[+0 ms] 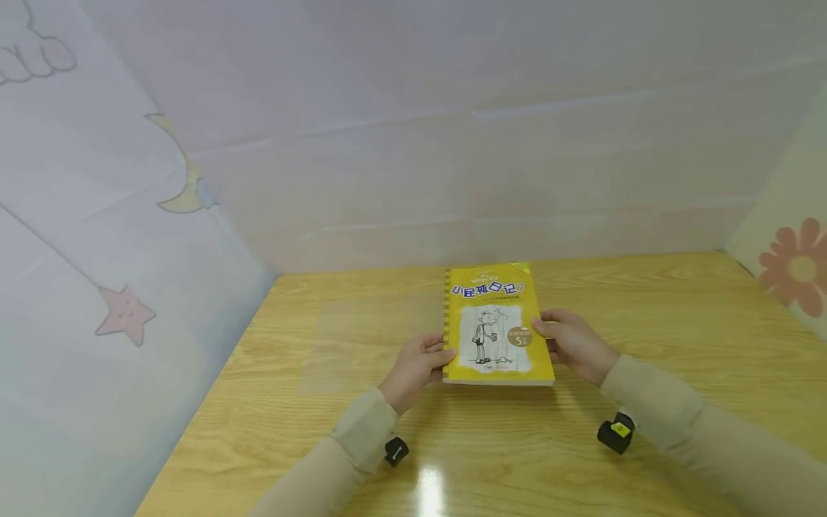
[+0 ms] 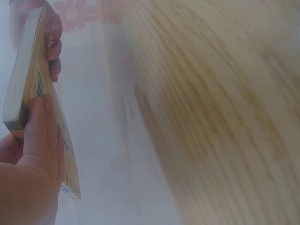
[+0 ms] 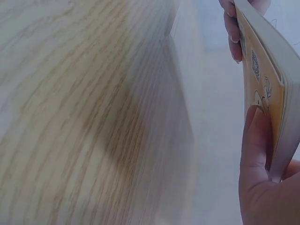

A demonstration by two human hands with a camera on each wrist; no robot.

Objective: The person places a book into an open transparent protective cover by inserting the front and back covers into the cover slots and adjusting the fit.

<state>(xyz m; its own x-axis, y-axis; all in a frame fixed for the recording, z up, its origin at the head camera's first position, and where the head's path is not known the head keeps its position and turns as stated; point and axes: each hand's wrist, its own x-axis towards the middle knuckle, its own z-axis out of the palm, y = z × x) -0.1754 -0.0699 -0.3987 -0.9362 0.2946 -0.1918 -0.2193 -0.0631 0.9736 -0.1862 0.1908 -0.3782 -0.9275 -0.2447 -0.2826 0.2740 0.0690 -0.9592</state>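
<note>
A yellow paperback book (image 1: 494, 323) is up off the tabletop, its cover with a cartoon figure turned up toward the head camera. My left hand (image 1: 416, 365) grips its left edge near the lower corner, the thumb on the cover. On the opposite edge my right hand (image 1: 575, 346) holds it, thumb also on top. In the left wrist view, the book (image 2: 22, 70) shows its white page edges, with space between it and the table. The right wrist view shows the same book (image 3: 272, 65) between both hands. Fingers beneath the book are partly hidden.
Below lies a wooden table (image 1: 258, 424). On its left part is a faint, clear rectangular patch (image 1: 349, 345). Pale printed sheets (image 1: 517, 165) enclose the back and sides, with a star (image 1: 125, 314) at left and a red flower (image 1: 801, 266) at right.
</note>
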